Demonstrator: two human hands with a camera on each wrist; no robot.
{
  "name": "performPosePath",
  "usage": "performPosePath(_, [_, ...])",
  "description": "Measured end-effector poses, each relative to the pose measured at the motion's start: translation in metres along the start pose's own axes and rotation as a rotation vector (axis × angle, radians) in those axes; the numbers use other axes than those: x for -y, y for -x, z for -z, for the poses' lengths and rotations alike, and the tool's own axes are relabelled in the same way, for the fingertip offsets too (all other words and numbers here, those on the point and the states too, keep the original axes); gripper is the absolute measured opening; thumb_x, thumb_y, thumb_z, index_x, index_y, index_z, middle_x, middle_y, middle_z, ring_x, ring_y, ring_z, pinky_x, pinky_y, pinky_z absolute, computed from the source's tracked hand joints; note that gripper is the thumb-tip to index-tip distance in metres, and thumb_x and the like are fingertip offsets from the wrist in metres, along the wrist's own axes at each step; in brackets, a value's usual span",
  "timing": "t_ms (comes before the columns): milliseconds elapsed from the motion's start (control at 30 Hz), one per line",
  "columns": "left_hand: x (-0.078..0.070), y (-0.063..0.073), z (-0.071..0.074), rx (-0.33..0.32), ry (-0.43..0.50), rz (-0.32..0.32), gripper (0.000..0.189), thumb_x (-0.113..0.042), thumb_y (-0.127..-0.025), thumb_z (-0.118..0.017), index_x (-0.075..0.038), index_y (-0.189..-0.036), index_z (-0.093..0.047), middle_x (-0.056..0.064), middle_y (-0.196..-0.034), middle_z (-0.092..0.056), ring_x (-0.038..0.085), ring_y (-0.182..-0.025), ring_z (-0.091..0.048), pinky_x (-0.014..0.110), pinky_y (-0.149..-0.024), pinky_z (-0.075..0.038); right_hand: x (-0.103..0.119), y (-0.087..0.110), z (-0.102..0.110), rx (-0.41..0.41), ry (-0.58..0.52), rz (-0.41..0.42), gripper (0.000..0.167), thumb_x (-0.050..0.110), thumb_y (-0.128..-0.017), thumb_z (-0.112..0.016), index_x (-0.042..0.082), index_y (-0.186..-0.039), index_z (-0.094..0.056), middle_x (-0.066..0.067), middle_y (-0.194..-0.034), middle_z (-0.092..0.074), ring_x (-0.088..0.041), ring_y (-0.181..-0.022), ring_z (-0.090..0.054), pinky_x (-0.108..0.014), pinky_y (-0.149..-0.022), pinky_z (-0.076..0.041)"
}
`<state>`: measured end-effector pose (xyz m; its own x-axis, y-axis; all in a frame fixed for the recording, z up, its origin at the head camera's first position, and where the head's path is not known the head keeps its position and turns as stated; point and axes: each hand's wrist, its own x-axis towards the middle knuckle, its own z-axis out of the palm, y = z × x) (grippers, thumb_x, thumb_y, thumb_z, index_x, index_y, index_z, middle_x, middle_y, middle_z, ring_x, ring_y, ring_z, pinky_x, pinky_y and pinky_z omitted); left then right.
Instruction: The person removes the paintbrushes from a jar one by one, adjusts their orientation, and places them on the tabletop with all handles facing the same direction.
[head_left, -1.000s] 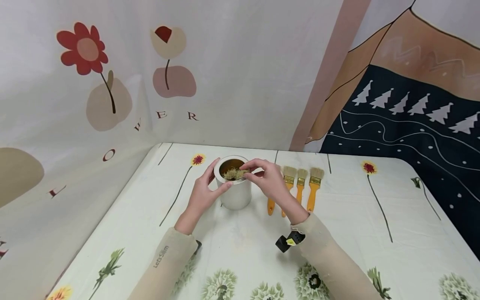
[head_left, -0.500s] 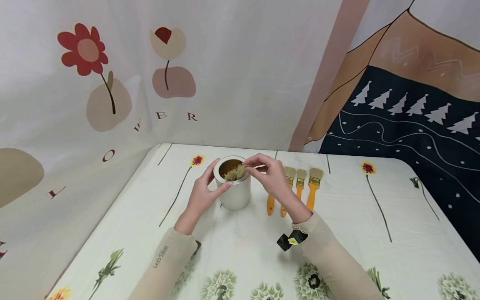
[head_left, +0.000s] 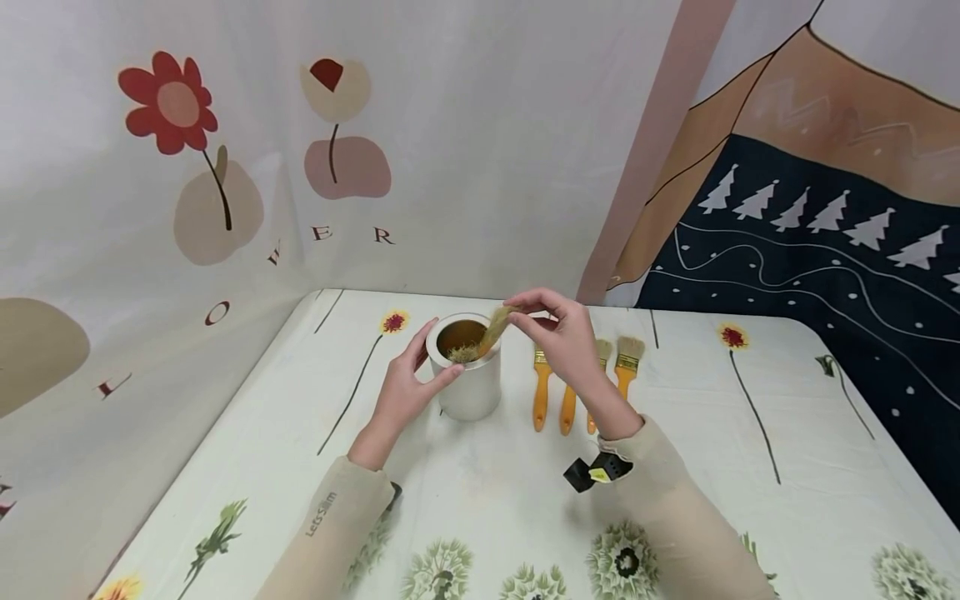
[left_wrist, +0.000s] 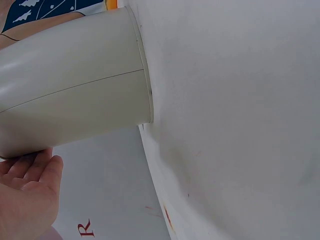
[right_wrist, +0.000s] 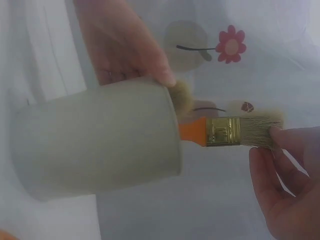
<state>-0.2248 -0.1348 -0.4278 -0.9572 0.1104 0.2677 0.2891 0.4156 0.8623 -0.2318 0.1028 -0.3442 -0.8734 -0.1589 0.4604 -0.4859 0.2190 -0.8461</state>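
My left hand holds the side of a white cylindrical can, thumb at the front rim and fingers on the far left side. My right hand pinches a paintbrush by its bristles above the can's right rim. In the right wrist view its brass ferrule and part of its orange handle show; the rest of the handle is hidden in the can. More bristles stick up inside the can. The left wrist view shows the can's smooth wall and the left fingers against it.
Several paintbrushes with orange handles lie side by side right of the can, partly behind my right forearm. A flower-printed cloth covers the table. Printed curtains hang behind and at the left.
My right hand has moved up and to the right, drawing the paintbrush by its bristles partly out of the can. The left hand has stayed on the can.
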Motion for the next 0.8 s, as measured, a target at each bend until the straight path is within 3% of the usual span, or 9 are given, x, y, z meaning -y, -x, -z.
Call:
performPosePath(200, [-0.001, 0.0, 0.0, 0.001, -0.002, 0.0, 0.081, -0.024, -0.089, -0.076, -0.01, -0.157, -0.032, 0.014, -0.158, -0.041, 0.032, -0.144, -0.043, 0.046, -0.12, -0.038, 0.009, -0.004, 0.015, -0.06, -0.022, 0.012, 0.018, 0.004, -0.092, -0.069, -0.001, -0.109, -0.071, -0.015, -0.105, -0.069, -0.002, -0.091, -0.063, -0.013, -0.08, -0.058])
performPosePath(500, [-0.001, 0.0, -0.001, -0.004, 0.001, 0.003, 0.082, -0.025, -0.089, -0.077, -0.012, -0.156, -0.033, 0.013, -0.157, -0.043, 0.031, -0.144, -0.044, 0.046, -0.119, -0.038, 0.019, -0.01, 0.041, -0.151, -0.08, 0.066, 0.021, 0.001, -0.091, -0.069, -0.006, -0.111, -0.068, 0.018, -0.095, -0.067, -0.001, -0.086, -0.067, -0.012, -0.079, -0.058])
performPosePath(800, [0.0, 0.0, -0.001, -0.008, 0.008, -0.005, 0.081, -0.024, -0.088, -0.077, -0.013, -0.156, -0.034, 0.013, -0.156, -0.043, 0.031, -0.143, -0.045, 0.046, -0.119, -0.038, 0.027, -0.011, 0.067, -0.282, -0.094, 0.098, 0.022, 0.001, -0.091, -0.069, -0.009, -0.111, -0.068, 0.014, -0.095, -0.071, -0.005, -0.082, -0.068, -0.013, -0.08, -0.058])
